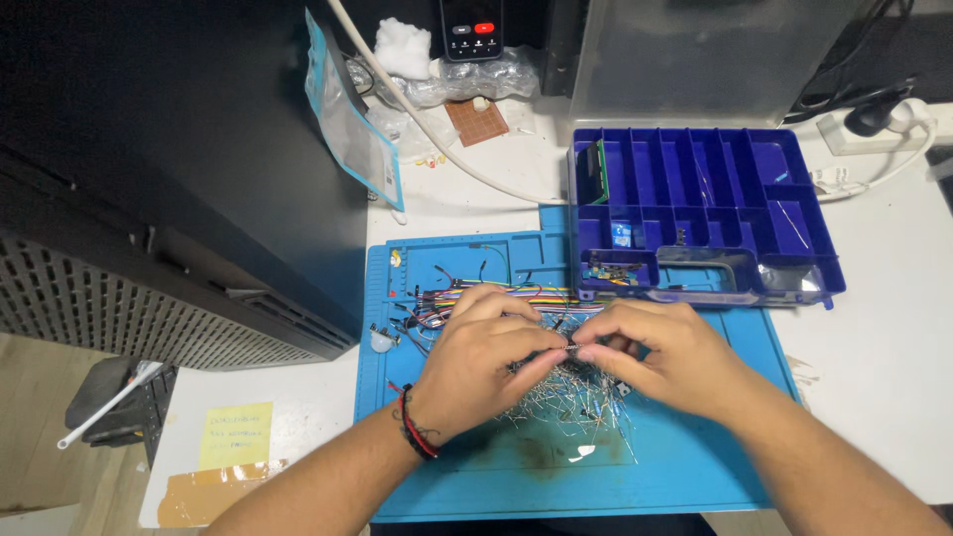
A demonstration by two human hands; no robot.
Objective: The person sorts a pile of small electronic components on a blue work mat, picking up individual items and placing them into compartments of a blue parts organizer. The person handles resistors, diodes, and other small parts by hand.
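Both my hands meet over a blue work mat [476, 476]. My left hand [486, 362], with a red and black cord at the wrist, and my right hand [660, 352] pinch one small wire-legged part [574, 348] between their fingertips. Under them lies a heap of several small metal-legged components [571, 402]. A bundle of coloured jumper wires [496, 295] stretches across the mat just beyond my fingers.
A blue compartment box [700, 213] with its clear lid [695, 60] raised stands at the back right. A large black case [179, 179] fills the left. A phone [472, 28], plastic bags, a white cable [437, 139], a power strip [874, 124] and a yellow note [235, 435] lie around.
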